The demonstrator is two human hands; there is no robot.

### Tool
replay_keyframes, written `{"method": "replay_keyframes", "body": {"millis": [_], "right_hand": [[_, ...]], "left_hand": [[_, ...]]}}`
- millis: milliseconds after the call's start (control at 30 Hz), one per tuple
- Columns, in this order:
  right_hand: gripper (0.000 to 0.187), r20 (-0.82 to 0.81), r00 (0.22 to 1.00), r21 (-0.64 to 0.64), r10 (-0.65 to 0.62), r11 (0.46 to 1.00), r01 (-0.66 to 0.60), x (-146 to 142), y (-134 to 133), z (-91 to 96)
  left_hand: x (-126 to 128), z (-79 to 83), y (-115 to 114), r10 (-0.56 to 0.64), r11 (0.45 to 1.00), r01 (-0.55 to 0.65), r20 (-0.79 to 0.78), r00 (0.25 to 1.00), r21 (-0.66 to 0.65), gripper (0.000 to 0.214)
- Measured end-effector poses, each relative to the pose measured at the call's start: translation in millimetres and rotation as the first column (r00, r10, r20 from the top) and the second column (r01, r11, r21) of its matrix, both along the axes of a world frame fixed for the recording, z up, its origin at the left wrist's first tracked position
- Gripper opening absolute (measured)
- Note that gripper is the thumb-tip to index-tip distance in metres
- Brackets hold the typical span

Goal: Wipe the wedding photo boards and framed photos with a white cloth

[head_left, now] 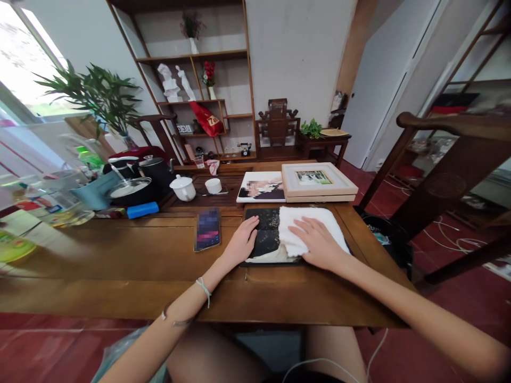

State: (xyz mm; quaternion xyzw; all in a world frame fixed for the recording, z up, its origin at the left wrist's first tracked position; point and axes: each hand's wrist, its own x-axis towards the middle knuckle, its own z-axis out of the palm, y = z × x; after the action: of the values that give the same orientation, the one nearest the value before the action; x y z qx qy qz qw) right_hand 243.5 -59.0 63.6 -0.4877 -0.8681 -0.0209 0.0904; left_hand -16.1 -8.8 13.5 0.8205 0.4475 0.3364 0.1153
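A dark picture panel point(261, 241) with a pale shape along its near side lies flat on the table in front of me. My left hand point(244, 238) rests on its left edge, fingers stretched out and holding nothing. A folded white cloth point(333, 229) covers the panel's right part. On that cloth my right hand point(317, 242) lies flat with its fingers spread, pressing rather than gripping. Just beyond the panel are a photo print point(259, 194) and a pale wooden picture frame point(347, 186), which sits on another. Left of my left hand is a phone point(207, 229).
A lidded white cup point(182, 188), a small white bowl point(213, 185), a blue box point(142, 210) and a black kettle point(155, 173) stand farther left on the wooden table point(131, 255). Bottles and a leafy plant are beyond. A wooden chair point(431, 159) stands at the right.
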Motion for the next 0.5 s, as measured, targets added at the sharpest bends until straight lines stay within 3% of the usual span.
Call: {"method": "replay_keyframes", "body": {"millis": [133,267,367,500], "right_hand": [[0.060,-0.008,0.999,0.035,-0.040,0.999,0.041,-5.4,52.3,0.3],[0.055,-0.013,0.997,0.050,-0.077,0.996,0.078,-15.0,68.1,1.7],[0.054,0.003,0.997,0.040,-0.073,0.997,0.073,-19.3,54.8,3.3],[0.061,0.048,0.999,0.018,-0.007,1.000,0.006,-24.7,5.6,3.3]], "left_hand": [[-0.2,-0.1,-0.4,-0.006,1.000,0.006,0.019,1.000,-0.006,0.038],[0.0,1.0,-1.3,-0.002,1.000,0.002,0.016,1.000,-0.011,0.038],[0.1,1.1,-1.3,-0.004,1.000,0.004,0.000,1.000,-0.014,0.039],[0.0,0.8,0.2,0.000,1.000,0.000,0.012,1.000,-0.020,0.040]]}}
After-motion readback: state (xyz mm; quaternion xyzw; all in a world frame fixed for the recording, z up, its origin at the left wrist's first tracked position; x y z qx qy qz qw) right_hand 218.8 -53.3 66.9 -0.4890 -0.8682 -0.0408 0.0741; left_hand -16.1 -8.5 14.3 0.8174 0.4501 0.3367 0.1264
